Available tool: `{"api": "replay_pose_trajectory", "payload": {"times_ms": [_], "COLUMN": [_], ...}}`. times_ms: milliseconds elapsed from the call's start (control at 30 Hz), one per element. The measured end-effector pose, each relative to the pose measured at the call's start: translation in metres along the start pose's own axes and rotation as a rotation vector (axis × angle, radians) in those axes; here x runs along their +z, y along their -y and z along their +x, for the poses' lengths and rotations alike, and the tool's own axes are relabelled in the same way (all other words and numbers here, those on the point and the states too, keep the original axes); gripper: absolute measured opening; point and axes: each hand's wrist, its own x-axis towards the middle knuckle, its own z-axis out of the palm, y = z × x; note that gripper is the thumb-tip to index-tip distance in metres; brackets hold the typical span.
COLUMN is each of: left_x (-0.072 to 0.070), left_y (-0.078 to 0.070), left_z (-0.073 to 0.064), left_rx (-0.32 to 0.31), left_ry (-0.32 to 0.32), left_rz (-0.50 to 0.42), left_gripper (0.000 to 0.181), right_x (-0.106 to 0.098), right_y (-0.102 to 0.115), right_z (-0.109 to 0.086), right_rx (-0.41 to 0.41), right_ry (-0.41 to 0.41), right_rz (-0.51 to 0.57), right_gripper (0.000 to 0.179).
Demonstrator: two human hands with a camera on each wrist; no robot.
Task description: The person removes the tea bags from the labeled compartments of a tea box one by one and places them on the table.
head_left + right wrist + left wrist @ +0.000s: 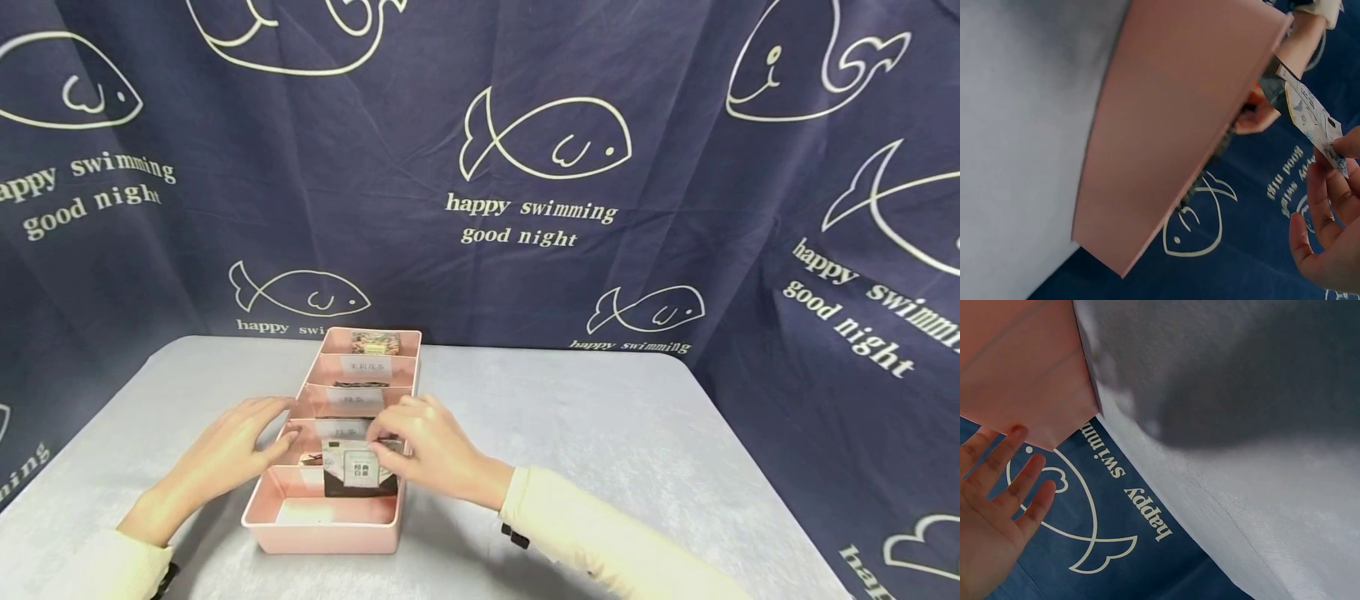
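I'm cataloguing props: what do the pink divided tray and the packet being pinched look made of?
Pink divided tray: likely matte moulded plastic, with smooth uniform walls and rounded corners. Small printed packet: seemingly thin paper or foil sachet, flat with printed label; the right hand pinches it.

A divided tray [327,533] stands on the table [600,450], its compartments running away toward the curtain [525,125] behind. The left hand [225,454] rests against the tray's left wall; the right hand [431,450] is over its right side, pinching a packet [358,471] standing in the second compartment from the front.
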Motion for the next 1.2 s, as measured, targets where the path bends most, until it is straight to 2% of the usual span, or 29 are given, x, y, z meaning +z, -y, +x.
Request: {"api": "replay_pose_trajectory", "payload": {"times_ms": [267,667,933,1200], "left_x": [0.000,0.000,0.001,0.002], "left_y": [0.002,0.002,0.001,0.002], "left_z": [-0.001,-0.002,-0.001,-0.002], "left_rx": [0.003,0.002,-0.012,-0.017], "left_ry": [-0.003,-0.001,-0.001,0.003], "left_rz": [0.005,-0.003,-0.007,-0.001], "left_gripper": [0.037,0.036,0.035,0.035], "right_x": [-0.022,-0.048,-0.051,-0.044], "right_y": [-0.012,-0.044,-0.072,-0.099], "right_z": [0.007,0.003,-0.009,-0.019], "right_rx": [0.034,0.137,0.198,0.274], "right_ry": [-0.091,-0.133,-0.144,-0.122], "right_rz": [0.060,0.052,0.016,-0.029], "right_gripper": [0.005,0.004,0.003,0.004]}}
